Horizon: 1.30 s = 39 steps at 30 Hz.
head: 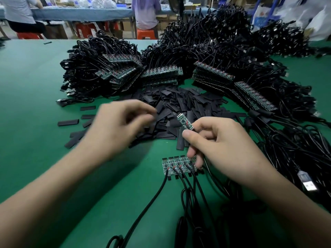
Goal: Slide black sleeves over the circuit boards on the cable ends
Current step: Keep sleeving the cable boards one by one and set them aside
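- One green surface (35, 86) carries everything you work with. Nothing near you sits in a tray or bin, so all the stock lies loose on it.
- Hundreds of black cables (223, 36) are heaped across the far and right sides, kept back, I judge, so the middle is left for your hands.
- Several stacks of boards (161, 74) lean against those heaps in an arc, with the boards facing you and their leads trailing behind. That looks like the waiting supply.
- Many black sleeves (188, 104) lie in a loose pile inside the arc, with a few strays to its left. The whole pile is near both hands.
- Your left hand (121, 126) hovers over the near-left edge of that pile with its fingers curled. It is blurred, so whether it pinches a sleeve cannot be told.
- Your right hand (220, 140) pinches one circuit board between thumb and forefinger at its cable end. Its lower fingers reach down to the right end of the row below.
- Your row of boards (176, 165), five or so, lies side by side just in front of you. They are unsleeved and their leads run toward you, so this is probably the batch in hand.
- That circuit board (184, 121) is bare, its free end tilted up and left toward the left hand, a sensible pose for taking a sleeve over the tip.
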Motion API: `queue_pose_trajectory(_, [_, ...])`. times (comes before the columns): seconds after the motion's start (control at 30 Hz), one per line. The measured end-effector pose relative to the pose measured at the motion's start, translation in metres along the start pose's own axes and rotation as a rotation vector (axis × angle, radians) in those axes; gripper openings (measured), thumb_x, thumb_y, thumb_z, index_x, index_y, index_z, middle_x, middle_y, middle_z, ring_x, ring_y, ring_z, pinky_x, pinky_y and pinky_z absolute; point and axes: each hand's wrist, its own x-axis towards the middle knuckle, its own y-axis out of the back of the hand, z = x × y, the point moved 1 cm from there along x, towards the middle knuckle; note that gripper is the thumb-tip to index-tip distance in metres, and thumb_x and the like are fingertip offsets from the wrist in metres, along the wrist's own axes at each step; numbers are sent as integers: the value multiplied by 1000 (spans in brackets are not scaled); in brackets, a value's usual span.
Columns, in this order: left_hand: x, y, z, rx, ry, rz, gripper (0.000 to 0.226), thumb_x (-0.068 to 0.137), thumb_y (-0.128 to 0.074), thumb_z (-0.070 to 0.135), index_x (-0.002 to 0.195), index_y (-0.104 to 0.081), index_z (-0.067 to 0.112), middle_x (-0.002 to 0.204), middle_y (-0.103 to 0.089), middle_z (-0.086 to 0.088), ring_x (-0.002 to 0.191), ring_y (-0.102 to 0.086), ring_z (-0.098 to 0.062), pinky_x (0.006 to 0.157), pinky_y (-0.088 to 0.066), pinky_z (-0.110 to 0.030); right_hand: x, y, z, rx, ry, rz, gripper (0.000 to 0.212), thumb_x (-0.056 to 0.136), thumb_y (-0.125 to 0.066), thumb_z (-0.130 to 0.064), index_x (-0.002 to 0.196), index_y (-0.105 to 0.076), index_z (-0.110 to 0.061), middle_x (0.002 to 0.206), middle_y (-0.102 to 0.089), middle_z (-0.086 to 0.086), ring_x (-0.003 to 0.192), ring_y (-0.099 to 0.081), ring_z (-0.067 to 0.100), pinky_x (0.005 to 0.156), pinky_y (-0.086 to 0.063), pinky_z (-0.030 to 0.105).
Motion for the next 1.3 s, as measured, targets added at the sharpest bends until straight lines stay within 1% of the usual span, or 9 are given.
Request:
queue_pose_trajectory(0.1, [-22,-32,25,-488,131,-146,10,90,-72,13,99,-72,15,77,-74,-1,64,-65,-9,66,-52,-19,2,2,2,128,-55,-32,23,101,-63,-30,87,-69,-13,70,-76,4,52,-69,22,48,-46,27])
queue_pose_trajectory(0.23, [-35,-44,31,-624,191,-97,7,90,-72,13,96,-74,13,75,-74,2,63,-63,-7,64,-52,-19,0,-1,1,190,-108,-130,22,102,-62,-24,90,-70,-8,70,-75,9,49,-64,19,42,-43,25])
queue_pose_trajectory(0.3, [-38,-43,32,-564,139,-58,13,84,-78,20,96,-77,18,74,-73,3,64,-64,-10,64,-53,-19,-1,-2,0,207,-110,-135,24,102,-61,-21,86,-69,-6,67,-73,9,48,-62,19,42,-42,25])
queue_pose_trajectory(0.37, [-40,-39,30,-333,8,1,24,76,-84,31,99,-79,26,75,-72,7,68,-65,-9,70,-53,-19,-1,-2,0,248,-112,-134,25,102,-60,-19,84,-67,-4,63,-70,9,47,-60,18,42,-40,25])
queue_pose_trajectory(0.47, [-40,-33,27,-141,-138,60,27,76,-85,32,101,-80,25,84,-72,16,76,-67,-5,74,-52,-14,0,-4,2,269,-103,-171,26,102,-60,-20,84,-67,-3,60,-67,8,45,-56,17,43,-39,24])
queue_pose_trajectory(0.6, [-38,-27,15,-278,-24,102,24,75,-81,34,97,-81,24,84,-77,13,77,-72,-7,76,-58,-22,2,-1,6,280,-80,-162,31,103,-56,-30,84,-74,-14,54,-55,1,42,-45,12,45,-38,18])
queue_pose_trajectory(0.73, [-37,-22,3,-446,110,105,20,75,-79,33,94,-80,27,80,-78,10,76,-75,-7,78,-59,-20,2,2,6,316,-97,-210,36,94,-57,-43,75,-71,-16,51,-41,-4,42,-34,11,43,-32,16])
queue_pose_trajectory(1.0, [-37,-24,3,-510,120,41,19,75,-78,31,92,-81,25,79,-78,6,74,-75,-8,72,-55,-14,0,-1,8,281,-110,-310,37,102,-55,-37,72,-68,-21,52,-38,-4,44,-32,11,44,-29,17])
queue_pose_trajectory(1.3, [-36,-25,0,-526,145,-81,20,71,-79,35,89,-82,28,78,-78,1,72,-74,-11,70,-57,-19,0,0,10,284,-113,-401,35,102,-56,-35,71,-66,-22,51,-37,-6,43,-30,10,42,-27,17])
